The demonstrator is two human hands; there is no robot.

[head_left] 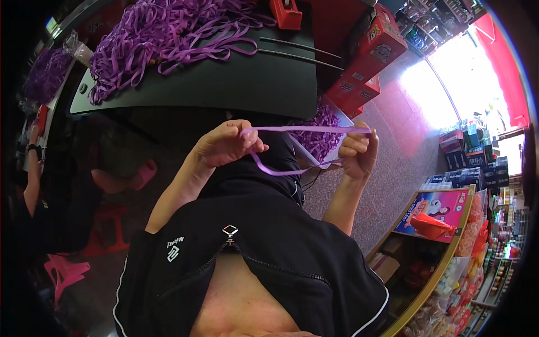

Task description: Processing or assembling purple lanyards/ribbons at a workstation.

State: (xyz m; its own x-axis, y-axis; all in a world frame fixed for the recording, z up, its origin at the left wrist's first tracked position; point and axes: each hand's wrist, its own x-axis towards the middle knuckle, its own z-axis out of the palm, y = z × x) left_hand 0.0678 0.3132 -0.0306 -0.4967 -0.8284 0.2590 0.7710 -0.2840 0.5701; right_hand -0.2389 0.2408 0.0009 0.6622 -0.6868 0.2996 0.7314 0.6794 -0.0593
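Note:
A loop of purple ribbon [306, 130] is stretched between my two hands above my lap. My left hand [227, 144] pinches one end, its fingers curled around the ribbon. At the other end my right hand [358, 151] is closed on the loop, with the upper strand drawn straight and the lower one sagging. Beyond my hands a large heap of purple ribbon loops [163, 39] covers the far left of the dark table [241, 84]. Just behind the right end of the loop, a white tray [307, 156] by my legs holds more purple ribbons [321, 135].
Two thin metal rods [303, 62] jut past the table's right edge. A red tool [286, 14] stands at the back. Red boxes [373, 48] are stacked to the right. A display case [415, 269] stands at the lower right. Another person's arm [32, 168] shows at far left.

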